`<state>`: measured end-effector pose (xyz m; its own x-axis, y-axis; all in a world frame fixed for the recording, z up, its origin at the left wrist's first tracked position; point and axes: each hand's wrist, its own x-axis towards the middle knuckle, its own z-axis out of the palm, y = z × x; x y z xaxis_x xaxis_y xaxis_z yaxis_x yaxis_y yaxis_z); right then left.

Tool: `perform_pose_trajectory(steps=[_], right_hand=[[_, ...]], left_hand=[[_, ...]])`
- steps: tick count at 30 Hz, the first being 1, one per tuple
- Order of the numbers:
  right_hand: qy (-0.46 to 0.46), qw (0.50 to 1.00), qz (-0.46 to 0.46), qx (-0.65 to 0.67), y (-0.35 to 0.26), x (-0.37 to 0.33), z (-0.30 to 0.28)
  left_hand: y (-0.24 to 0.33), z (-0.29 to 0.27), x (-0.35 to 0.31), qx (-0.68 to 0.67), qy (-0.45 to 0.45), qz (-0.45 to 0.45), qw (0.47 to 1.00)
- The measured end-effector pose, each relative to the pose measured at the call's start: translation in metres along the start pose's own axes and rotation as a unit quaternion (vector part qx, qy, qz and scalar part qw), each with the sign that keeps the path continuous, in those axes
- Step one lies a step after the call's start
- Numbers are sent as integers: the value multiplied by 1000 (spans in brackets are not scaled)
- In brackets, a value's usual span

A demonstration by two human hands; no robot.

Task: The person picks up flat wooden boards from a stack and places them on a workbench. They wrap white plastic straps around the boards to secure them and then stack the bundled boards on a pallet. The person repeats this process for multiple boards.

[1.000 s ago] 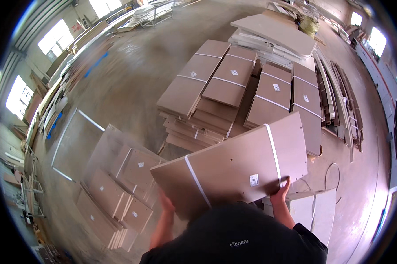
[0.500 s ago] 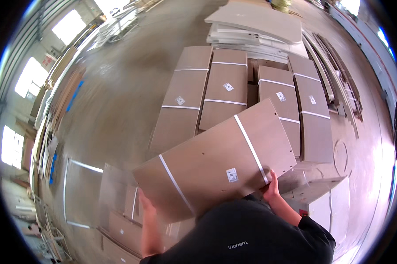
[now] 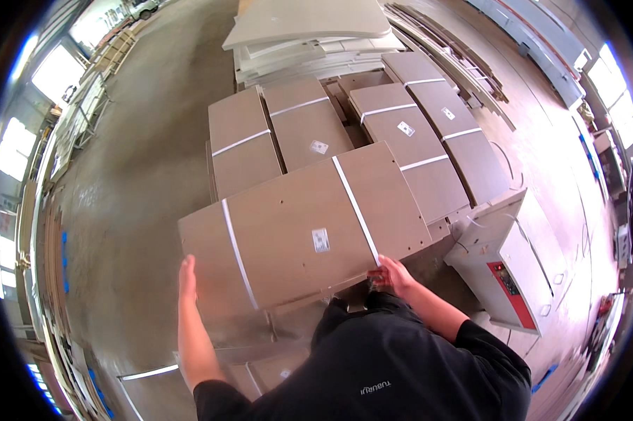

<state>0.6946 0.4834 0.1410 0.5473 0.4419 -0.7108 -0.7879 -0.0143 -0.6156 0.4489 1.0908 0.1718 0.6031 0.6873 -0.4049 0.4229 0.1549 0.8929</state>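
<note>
A strapped bundle of brown panels lies slantwise across my front, with two white straps, a white label and small holes along its right end. My left hand is against its left end, fingers straight and pressed to the edge. At the near long edge, beside the right strap, my right hand grips with bent fingers; some fingertips are hidden. The bundle overlaps the near ends of similar strapped panels in rows beyond it. Whether it rests on them I cannot tell.
Large pale boards are stacked at the far side. Long strips lie to their right. A white cabinet with a red control panel stands close on my right. More strapped panels sit low at my left, partly behind my arm.
My body and view have turned. The bundle, held in both hands, has shifted left in view and lies lower and flatter near the rows. The white cabinet shows more fully.
</note>
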Motion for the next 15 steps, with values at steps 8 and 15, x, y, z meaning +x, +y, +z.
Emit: perform_pose_trajectory(steps=[8, 15], right_hand=[[28, 981, 50, -186, -15, 29, 20], [-40, 985, 82, -146, -35, 21, 84]], left_hand=[[-31, -14, 32, 67, -58, 7, 996], [-47, -25, 13, 19, -10, 0, 1000]])
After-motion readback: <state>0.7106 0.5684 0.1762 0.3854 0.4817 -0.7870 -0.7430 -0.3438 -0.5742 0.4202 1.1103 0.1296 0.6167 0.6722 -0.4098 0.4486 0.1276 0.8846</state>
